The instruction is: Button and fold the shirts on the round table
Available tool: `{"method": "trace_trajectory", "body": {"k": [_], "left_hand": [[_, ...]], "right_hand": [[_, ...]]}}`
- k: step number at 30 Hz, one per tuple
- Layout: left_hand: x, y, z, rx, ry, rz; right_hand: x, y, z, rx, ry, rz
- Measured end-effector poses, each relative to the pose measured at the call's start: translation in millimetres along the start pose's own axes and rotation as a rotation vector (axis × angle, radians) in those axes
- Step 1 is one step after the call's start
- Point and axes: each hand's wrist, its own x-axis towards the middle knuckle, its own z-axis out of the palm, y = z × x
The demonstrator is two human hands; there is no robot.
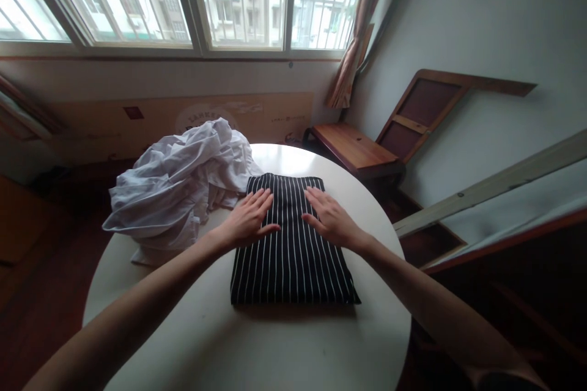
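Note:
A black cloth with thin white stripes (293, 263) lies folded into a flat, neat rectangle on the round white table (275, 348). My left hand (250, 219) is stretched out over its left edge, palm down, with the thumb pointing inward. Over the right edge my right hand (334, 220) lies the same way, its fingers straight and its thumb apart. Both hands seem to rest on the cloth and grip nothing. Left of it, a crumpled heap of white fabric (183, 177) covers the table's far left side.
Past the table stand a low wooden bench (353, 145) and a leaning wooden panel (422, 113). A barred window (243, 0) with a pinkish curtain (346, 76) is at the back. A pale rail (495, 186) slants along the right. The white heap overhangs the table's left edge.

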Motion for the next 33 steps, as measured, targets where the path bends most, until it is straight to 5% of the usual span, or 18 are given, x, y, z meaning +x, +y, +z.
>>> {"method": "trace_trajectory", "body": {"k": [4, 7, 11, 18, 22, 25, 28, 33], "left_hand": [[72, -3, 30.5, 0.059, 0.029, -0.245], [97, -6, 54.2, 0.056, -0.002, -0.376], [98, -15, 70.4, 0.019, -0.001, -0.411], [87, -37, 68.4, -0.011, -0.006, -0.452], [71, -33, 60.3, 0.015, -0.001, -0.380], [39, -13, 47.5, 0.011, 0.037, -0.251], [-4, 15, 36.6, -0.044, 0.005, -0.062], [-56, 38, 39.3, -0.107, -0.134, 0.087]], "right_hand": [[74, -9, 40, -0.064, 0.028, 0.170], [101, -3, 70, -0.068, -0.064, 0.270], [101, 13, 81, -0.089, -0.108, 0.297], [78, 52, 68, -0.127, -0.122, 0.445], [65, 67, 59, -0.105, -0.141, 0.517], [46, 54, 46, -0.123, -0.086, 0.478], [15, 17, 33, -0.116, -0.044, 0.201], [-37, -34, 36, -0.008, -0.219, -0.171]]}}
